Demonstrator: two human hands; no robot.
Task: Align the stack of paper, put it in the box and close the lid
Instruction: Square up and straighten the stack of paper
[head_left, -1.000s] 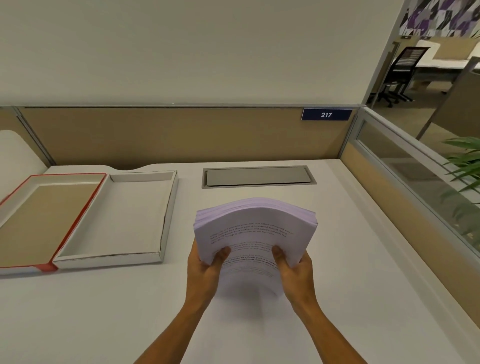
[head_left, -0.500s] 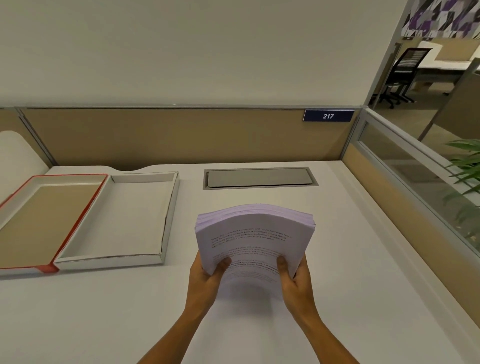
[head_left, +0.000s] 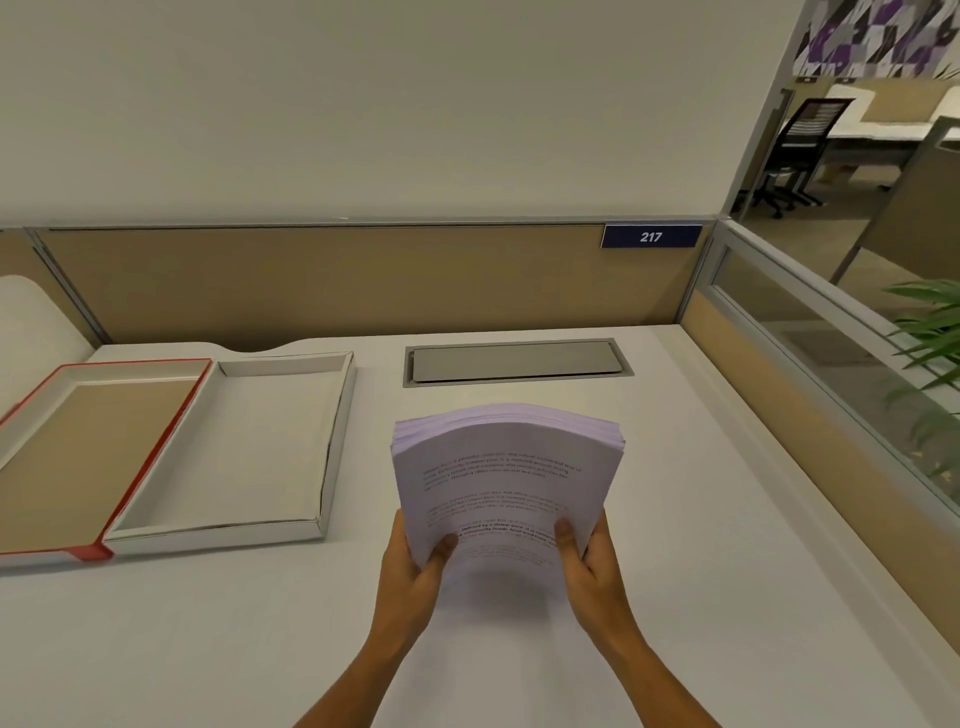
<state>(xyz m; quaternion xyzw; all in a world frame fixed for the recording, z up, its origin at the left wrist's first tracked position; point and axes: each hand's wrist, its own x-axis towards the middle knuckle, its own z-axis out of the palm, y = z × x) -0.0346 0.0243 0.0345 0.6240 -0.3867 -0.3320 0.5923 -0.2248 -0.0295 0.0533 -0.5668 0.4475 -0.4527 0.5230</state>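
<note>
A thick stack of printed white paper (head_left: 506, 467) stands on its lower edge on the desk, leaning away from me, its top bowed. My left hand (head_left: 415, 566) grips its lower left side and my right hand (head_left: 587, 561) its lower right side, thumbs on the front sheet. To the left lies the open white box (head_left: 332, 457), empty, with its red-edged lid (head_left: 150, 457) lying open beside it, brown inside up.
A grey metal cable hatch (head_left: 517, 361) is set into the white desk (head_left: 701, 545) behind the stack. A tan partition with a blue sign "217" (head_left: 650, 237) closes the back, a glass-topped partition (head_left: 810, 374) the right. A plant (head_left: 930, 338) shows beyond it.
The stack has dropped slightly toward the desk between my hands, and its sheets look squarer at the top edge. Box and lid have not moved.
</note>
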